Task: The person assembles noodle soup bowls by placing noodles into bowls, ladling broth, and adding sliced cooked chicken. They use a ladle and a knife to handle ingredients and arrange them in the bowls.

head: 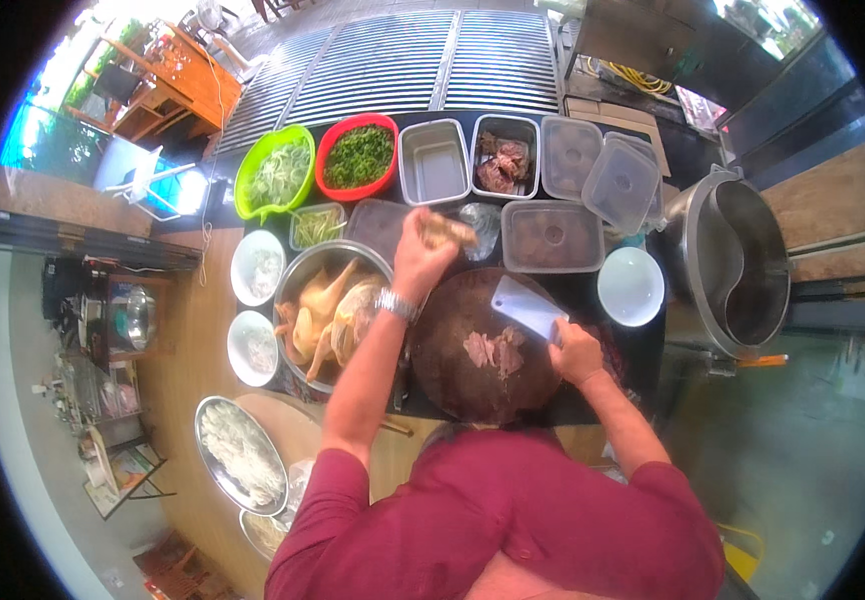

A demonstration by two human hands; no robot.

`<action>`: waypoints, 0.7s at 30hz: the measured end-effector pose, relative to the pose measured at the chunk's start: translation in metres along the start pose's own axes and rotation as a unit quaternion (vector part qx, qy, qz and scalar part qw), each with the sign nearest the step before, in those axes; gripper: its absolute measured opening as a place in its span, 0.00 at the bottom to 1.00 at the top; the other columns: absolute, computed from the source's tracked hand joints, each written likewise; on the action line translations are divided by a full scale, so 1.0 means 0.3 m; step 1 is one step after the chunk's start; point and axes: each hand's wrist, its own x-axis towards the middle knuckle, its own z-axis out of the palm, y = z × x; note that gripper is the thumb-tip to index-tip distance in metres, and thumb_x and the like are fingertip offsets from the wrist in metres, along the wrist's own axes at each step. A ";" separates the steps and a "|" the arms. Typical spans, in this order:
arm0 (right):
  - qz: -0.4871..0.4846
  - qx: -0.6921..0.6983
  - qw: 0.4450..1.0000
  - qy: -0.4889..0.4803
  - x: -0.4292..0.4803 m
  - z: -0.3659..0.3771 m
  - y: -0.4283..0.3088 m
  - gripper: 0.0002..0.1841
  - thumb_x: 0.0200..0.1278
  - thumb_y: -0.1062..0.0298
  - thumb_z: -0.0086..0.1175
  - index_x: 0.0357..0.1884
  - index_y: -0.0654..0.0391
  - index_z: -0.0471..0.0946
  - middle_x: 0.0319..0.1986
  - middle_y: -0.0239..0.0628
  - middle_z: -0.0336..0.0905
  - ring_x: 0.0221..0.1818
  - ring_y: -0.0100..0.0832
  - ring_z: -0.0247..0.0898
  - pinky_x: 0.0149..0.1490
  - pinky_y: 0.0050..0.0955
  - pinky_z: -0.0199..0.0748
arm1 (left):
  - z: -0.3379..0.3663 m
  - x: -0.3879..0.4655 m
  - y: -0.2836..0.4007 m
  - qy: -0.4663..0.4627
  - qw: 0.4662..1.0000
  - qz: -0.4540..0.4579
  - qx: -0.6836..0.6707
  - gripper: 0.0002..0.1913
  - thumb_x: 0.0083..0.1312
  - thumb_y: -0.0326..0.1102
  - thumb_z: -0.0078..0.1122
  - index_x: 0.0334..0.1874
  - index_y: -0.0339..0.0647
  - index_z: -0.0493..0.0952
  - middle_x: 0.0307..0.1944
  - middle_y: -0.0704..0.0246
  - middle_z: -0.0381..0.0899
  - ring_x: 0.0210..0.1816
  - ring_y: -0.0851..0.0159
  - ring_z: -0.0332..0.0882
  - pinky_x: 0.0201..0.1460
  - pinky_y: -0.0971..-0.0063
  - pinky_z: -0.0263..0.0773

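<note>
My right hand (576, 351) grips the handle of a cleaver (526, 306), its broad blade over the round chopping board (447, 375). Sliced meat (494, 351) lies in a small heap on the board, just below the blade. My left hand (423, 251) is raised beyond the board's upper left edge, closed around a pale brownish piece (449, 229) that I cannot name for certain. Whole cooked chickens (320, 307) fill a large metal bowl (282, 358) left of the board, partly behind my left forearm.
Behind the board stand a green basket (243, 180) of sliced onion, a red basket (321, 161) of chopped greens, an empty metal tray (434, 161), a tray of meat (504, 163) and lidded containers (552, 236). White bowls (630, 287) flank the board. A divided pot (691, 277) stands right.
</note>
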 end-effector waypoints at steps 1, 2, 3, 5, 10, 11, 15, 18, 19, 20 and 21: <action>-0.002 0.010 1.000 -0.002 0.026 0.010 0.005 0.23 0.53 0.66 0.63 0.54 0.56 0.77 0.34 0.46 0.80 0.37 0.52 0.80 0.41 0.47 0.80 | 0.028 0.115 0.035 -0.001 0.999 0.041 0.031 0.36 0.56 0.30 0.67 0.68 0.35 0.62 0.54 0.62 0.77 0.54 0.66 0.77 0.60 0.73 0.73; 0.000 0.017 1.000 -0.021 0.049 0.016 0.011 0.28 0.52 0.66 0.64 0.58 0.57 0.75 0.35 0.47 0.79 0.37 0.52 0.80 0.42 0.47 0.80 | 0.073 0.236 0.065 0.005 0.999 0.020 0.034 0.36 0.54 0.36 0.68 0.66 0.35 0.65 0.52 0.58 0.79 0.54 0.61 0.79 0.60 0.70 0.74; -0.018 0.026 0.999 -0.009 0.071 0.022 0.015 0.27 0.52 0.67 0.64 0.58 0.57 0.75 0.34 0.47 0.78 0.37 0.52 0.79 0.42 0.47 0.80 | 0.123 0.351 0.088 0.016 0.999 0.032 0.013 0.36 0.53 0.42 0.69 0.64 0.36 0.69 0.51 0.54 0.82 0.54 0.56 0.81 0.60 0.68 0.74; -0.032 0.044 0.998 -0.013 0.101 0.027 0.022 0.27 0.52 0.67 0.64 0.57 0.58 0.74 0.34 0.46 0.77 0.37 0.52 0.79 0.42 0.47 0.80 | 0.222 0.541 0.108 0.039 0.995 0.043 0.078 0.38 0.51 0.46 0.70 0.64 0.36 0.70 0.52 0.52 0.83 0.54 0.53 0.82 0.60 0.65 0.75; -0.043 0.093 0.995 -0.008 0.145 0.039 0.059 0.29 0.54 0.70 0.63 0.61 0.58 0.73 0.39 0.47 0.77 0.43 0.51 0.76 0.47 0.47 0.78 | 0.375 0.753 0.098 -0.031 0.988 -0.010 0.151 0.49 0.43 0.56 0.76 0.67 0.37 0.69 0.57 0.48 0.81 0.60 0.48 0.80 0.64 0.61 0.74; -0.031 0.096 0.995 -0.021 0.151 0.041 0.066 0.30 0.53 0.70 0.64 0.62 0.59 0.75 0.41 0.50 0.78 0.45 0.52 0.76 0.50 0.45 0.77 | 0.382 0.721 0.092 -0.036 0.985 -0.004 0.167 0.49 0.44 0.56 0.76 0.68 0.37 0.69 0.56 0.48 0.81 0.59 0.47 0.79 0.64 0.60 0.74; -0.059 0.080 0.995 -0.004 0.181 0.048 0.076 0.29 0.52 0.72 0.65 0.60 0.59 0.76 0.43 0.45 0.78 0.46 0.48 0.75 0.52 0.42 0.76 | 0.329 0.418 0.078 0.009 0.934 0.249 0.256 0.35 0.55 0.46 0.74 0.64 0.38 0.74 0.44 0.53 0.83 0.48 0.48 0.81 0.54 0.57 0.76; -0.049 0.055 0.997 -0.004 0.193 0.036 0.066 0.25 0.53 0.73 0.64 0.57 0.60 0.78 0.46 0.44 0.79 0.51 0.47 0.74 0.58 0.42 0.73 | 0.234 0.098 0.041 -0.125 0.966 0.107 0.200 0.20 0.62 0.30 0.68 0.57 0.37 0.79 0.43 0.65 0.84 0.41 0.68 0.82 0.45 0.73 0.78; -0.046 0.038 0.998 -0.003 0.191 0.030 0.058 0.24 0.54 0.72 0.64 0.56 0.60 0.78 0.47 0.44 0.79 0.52 0.48 0.74 0.59 0.43 0.73 | 0.210 0.003 0.021 -0.149 0.952 0.124 0.238 0.18 0.60 0.29 0.68 0.54 0.37 0.79 0.45 0.62 0.84 0.44 0.62 0.83 0.49 0.68 0.78; -0.048 0.014 0.999 0.011 0.185 0.023 0.051 0.21 0.55 0.73 0.64 0.54 0.61 0.80 0.49 0.44 0.78 0.54 0.48 0.74 0.61 0.44 0.71 | 0.175 -0.095 -0.001 -0.197 0.930 0.135 0.279 0.20 0.57 0.27 0.68 0.54 0.39 0.79 0.48 0.59 0.83 0.51 0.54 0.81 0.57 0.62 0.76; -0.054 0.020 0.998 0.030 0.176 0.018 0.040 0.21 0.56 0.73 0.63 0.53 0.61 0.80 0.50 0.44 0.78 0.55 0.47 0.73 0.61 0.44 0.71 | 0.155 -0.182 -0.028 -0.241 0.915 0.088 0.311 0.24 0.55 0.27 0.67 0.57 0.41 0.78 0.52 0.58 0.80 0.56 0.50 0.76 0.63 0.59 0.72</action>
